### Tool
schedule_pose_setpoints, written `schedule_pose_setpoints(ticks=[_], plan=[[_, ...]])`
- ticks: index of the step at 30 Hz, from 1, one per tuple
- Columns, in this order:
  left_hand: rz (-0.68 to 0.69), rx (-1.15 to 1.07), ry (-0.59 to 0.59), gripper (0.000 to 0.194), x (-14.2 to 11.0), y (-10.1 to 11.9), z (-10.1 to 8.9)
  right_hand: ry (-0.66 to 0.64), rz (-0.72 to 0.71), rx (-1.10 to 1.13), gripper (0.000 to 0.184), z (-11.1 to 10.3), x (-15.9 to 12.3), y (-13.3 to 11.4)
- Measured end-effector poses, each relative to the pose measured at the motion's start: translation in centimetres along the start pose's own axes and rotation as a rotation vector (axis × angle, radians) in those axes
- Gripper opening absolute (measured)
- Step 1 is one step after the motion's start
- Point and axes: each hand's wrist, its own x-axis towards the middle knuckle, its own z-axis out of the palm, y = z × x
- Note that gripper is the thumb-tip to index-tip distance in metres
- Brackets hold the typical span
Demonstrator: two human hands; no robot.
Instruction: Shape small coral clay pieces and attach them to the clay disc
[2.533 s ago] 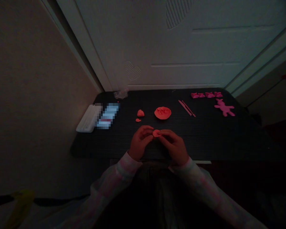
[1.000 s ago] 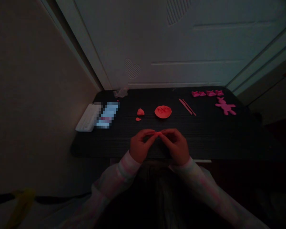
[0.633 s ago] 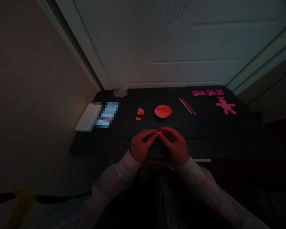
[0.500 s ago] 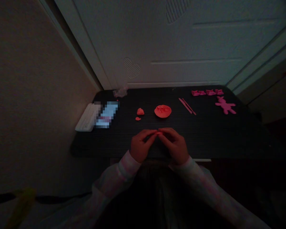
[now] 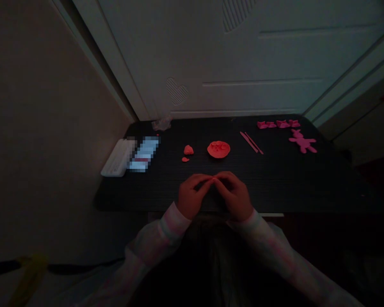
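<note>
Between the fingertips of both hands is a small piece of orange-red modelling clay (image 5: 214, 179), mostly hidden by the fingers. My left hand (image 5: 192, 197) pinches it from the left, and my right hand (image 5: 236, 195) pinches it from the right; their fingertips meet above the near part of the table. Just beyond them sits a shallow clay bowl (image 5: 218, 155) of the same colour, with curled shapes inside. To its left lie a larger clay lump (image 5: 188, 150) and a smaller clay bit (image 5: 185, 160).
On the dark table (image 5: 291, 183), two pink modelling tools (image 5: 251, 142) lie right of the bowl. Farther right are a pink bunny-shaped piece (image 5: 302, 141) and several pink moulds (image 5: 282, 124). A white box (image 5: 117, 160), a blurred lit panel (image 5: 144, 153) and crumpled plastic (image 5: 161, 124) are at left.
My left hand has shifted slightly to the right, bringing the fingertips closer together. Less of the clay piece shows between them. The things on the table have stayed put.
</note>
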Motion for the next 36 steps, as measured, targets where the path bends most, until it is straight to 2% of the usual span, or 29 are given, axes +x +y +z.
schedule_pose_setpoints(ticks=[7, 12, 16, 21, 30, 36], plan=[[-0.058, -0.026, 0.036, 0.010, -0.15, -0.05, 0.18, -0.037, 0.044, 0.019, 0.008, 0.08, -0.03, -0.30], [-0.143, -0.144, 0.006, 0.021, -0.25, -0.46, 0.18, -0.004, 0.066, 0.028, 0.007, 0.17, -0.05, -0.27], [-0.177, -0.067, -0.018, 0.017, -0.10, -0.31, 0.06, 0.007, 0.070, 0.053, 0.007, 0.11, -0.08, -0.09], [-0.175, -0.048, -0.018, 0.016, 0.03, -0.36, -0.06, -0.007, 0.059, 0.081, 0.011, 0.02, 0.04, 0.03], [-0.131, -0.003, -0.060, 0.015, 0.02, -0.34, -0.08, 0.029, 0.022, 0.024, 0.006, 0.14, 0.14, 0.09], [-0.133, 0.017, -0.072, 0.015, 0.09, -0.09, -0.09, 0.041, 0.038, 0.053, 0.017, 0.02, 0.24, -0.14]])
